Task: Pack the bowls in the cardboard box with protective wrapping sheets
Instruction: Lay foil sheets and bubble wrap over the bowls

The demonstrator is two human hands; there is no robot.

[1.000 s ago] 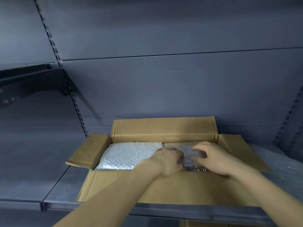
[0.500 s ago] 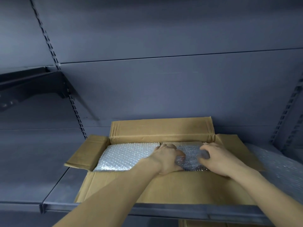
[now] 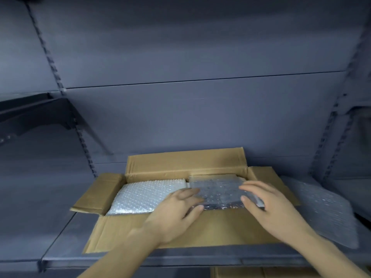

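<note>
Inside one cardboard box [image 3: 180, 163], two bubble-wrapped bundles [image 3: 216, 192]; both hands' [image 3: 178, 209] fingers [image 3: 253, 186] spread apart.

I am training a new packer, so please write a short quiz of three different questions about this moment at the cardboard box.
1. True or false: the cardboard box has all its flaps shut.
2. Which side of the box holds the white bubble-wrapped bundle: A left, B right?
3. Fill in: spare bubble wrap sheets lie on the shelf to the ____ of the box.

Key: 1 false, the flaps are open. 2 A; the left hand and right hand are on the darker bundle on the right. 3 right.
</note>
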